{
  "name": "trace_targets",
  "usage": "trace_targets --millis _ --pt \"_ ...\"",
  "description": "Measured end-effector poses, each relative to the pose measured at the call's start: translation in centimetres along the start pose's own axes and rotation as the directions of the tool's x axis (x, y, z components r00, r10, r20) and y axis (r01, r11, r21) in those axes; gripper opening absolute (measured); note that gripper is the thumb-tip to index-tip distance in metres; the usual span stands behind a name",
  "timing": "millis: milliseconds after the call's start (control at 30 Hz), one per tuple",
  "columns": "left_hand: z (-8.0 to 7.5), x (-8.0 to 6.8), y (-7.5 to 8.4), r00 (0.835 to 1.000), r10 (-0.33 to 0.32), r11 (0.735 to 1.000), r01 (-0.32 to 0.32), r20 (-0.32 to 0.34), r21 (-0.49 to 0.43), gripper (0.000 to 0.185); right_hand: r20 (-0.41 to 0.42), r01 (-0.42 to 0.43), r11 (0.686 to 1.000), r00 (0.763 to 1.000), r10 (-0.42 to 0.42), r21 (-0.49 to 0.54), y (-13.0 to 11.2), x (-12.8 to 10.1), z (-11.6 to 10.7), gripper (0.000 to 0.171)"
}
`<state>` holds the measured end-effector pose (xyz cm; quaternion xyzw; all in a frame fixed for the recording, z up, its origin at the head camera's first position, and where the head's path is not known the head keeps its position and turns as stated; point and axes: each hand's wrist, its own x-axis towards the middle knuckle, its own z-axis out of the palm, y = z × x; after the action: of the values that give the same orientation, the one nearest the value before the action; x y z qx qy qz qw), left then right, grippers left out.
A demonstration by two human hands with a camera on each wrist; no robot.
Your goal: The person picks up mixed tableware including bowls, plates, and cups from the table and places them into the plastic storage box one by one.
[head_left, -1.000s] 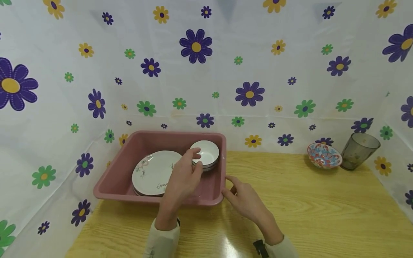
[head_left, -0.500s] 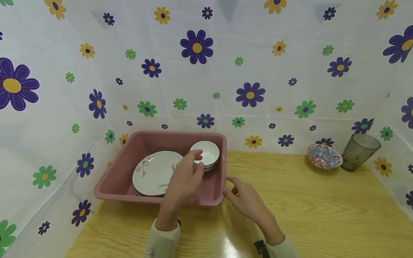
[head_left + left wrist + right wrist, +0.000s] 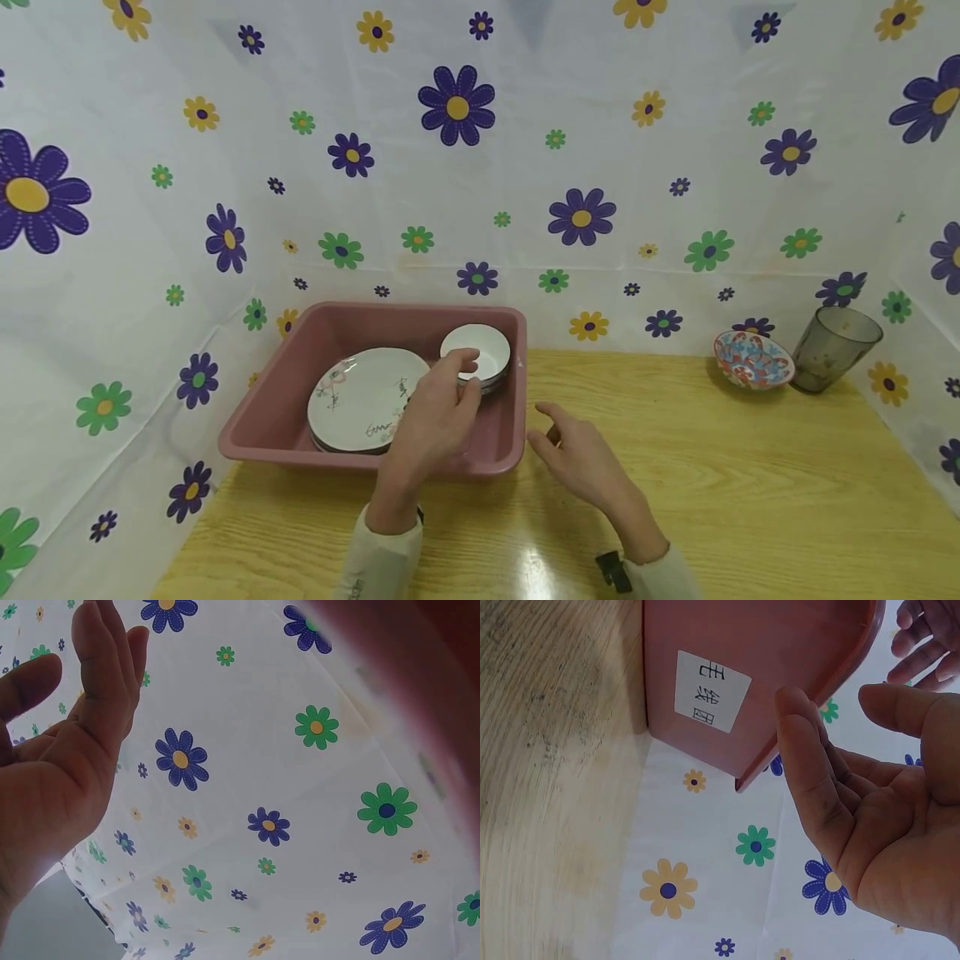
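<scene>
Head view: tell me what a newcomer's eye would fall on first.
Probably the pink tub left of centre on the table, with plates inside and white bowls in its far right corner. The left hand is over it, the right hand just outside its right side. Next, the painted bowl and glass, side by side at the far right.

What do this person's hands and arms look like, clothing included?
The left hand and right hand are bare. The left sleeve and right sleeve are pale off-white, with small grey markings on the left one. A black strap piece shows at the right wrist; a small dark bit peeks out at the left wrist.
</scene>
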<state>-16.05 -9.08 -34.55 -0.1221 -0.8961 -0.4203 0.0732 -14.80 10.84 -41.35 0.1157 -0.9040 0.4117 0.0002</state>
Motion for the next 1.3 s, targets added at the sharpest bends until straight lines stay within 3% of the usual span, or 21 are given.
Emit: trace_targets --millis 467,667,767,900,1133,1300 --pt "0.4 -0.1 0.9 0.999 0.031 1.000 -0.031 0.008 0.000 0.038 -0.061 -0.121 0.989 0.990 0.126 0.087 3.5 -0.8 -4.2 0.052" --pt "0.5 -0.2 1.2 1.000 0.019 1.000 -0.020 0.018 0.010 0.039 -0.067 -0.189 0.939 0.974 0.216 0.286 6.3 -1.3 -6.9 0.059" --pt "0.5 -0.2 1.2 0.999 0.026 1.000 -0.026 0.019 0.006 0.038 -0.094 -0.211 0.924 0.963 0.252 0.319 7.8 -1.7 -8.3 0.065" --pt "0.7 -0.2 1.0 0.998 0.044 0.999 -0.042 0.055 -0.027 0.037 -0.175 -0.239 0.932 0.941 0.291 0.271 9.5 -2.5 -9.7 0.070" --pt "0.9 -0.6 1.1 0.981 0.078 0.993 -0.062 0.175 -0.098 0.038 -0.305 -0.264 0.943 0.898 0.317 0.203 12.6 -3.6 -11.7 0.071" --pt "1.4 -0.8 1.5 0.971 0.134 0.990 -0.120 0.199 -0.077 0.038 -0.353 -0.311 0.901 0.842 0.409 0.302 14.3 -3.6 -13.1 0.074"
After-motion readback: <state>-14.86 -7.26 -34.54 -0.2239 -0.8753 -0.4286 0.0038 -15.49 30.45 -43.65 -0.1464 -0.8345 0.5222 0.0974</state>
